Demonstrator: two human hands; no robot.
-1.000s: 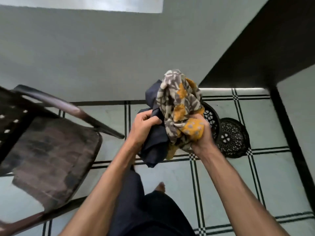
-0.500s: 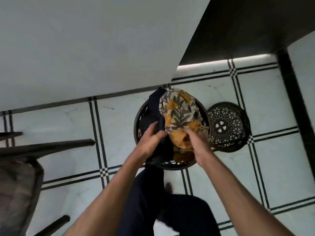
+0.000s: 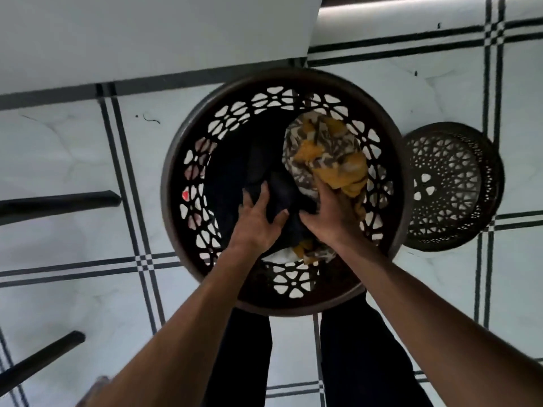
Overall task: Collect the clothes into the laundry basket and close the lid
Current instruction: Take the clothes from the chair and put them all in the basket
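A round dark brown laundry basket (image 3: 188, 136) with a cut-out lattice wall stands on the tiled floor straight below me. Inside it lie a dark navy garment (image 3: 258, 160) and a yellow, grey and white patterned cloth (image 3: 326, 154). My left hand (image 3: 258, 221) rests flat on the navy garment with its fingers spread. My right hand (image 3: 329, 212) presses on the patterned cloth, fingers curled into its lower edge. The basket's round perforated lid (image 3: 449, 186) lies on the floor just right of the basket, touching its rim.
A white wall (image 3: 147, 33) runs along the far side behind the basket. Two dark chair legs (image 3: 58, 201) reach in from the left edge. My dark-trousered legs (image 3: 367, 362) stand right at the basket's near rim. White tiles with black lines (image 3: 73, 160) cover the floor.
I have leaned over the basket and the chair has slid out of view. Both hands have lowered the navy garment and the patterned cloth from above the rim down into the basket.
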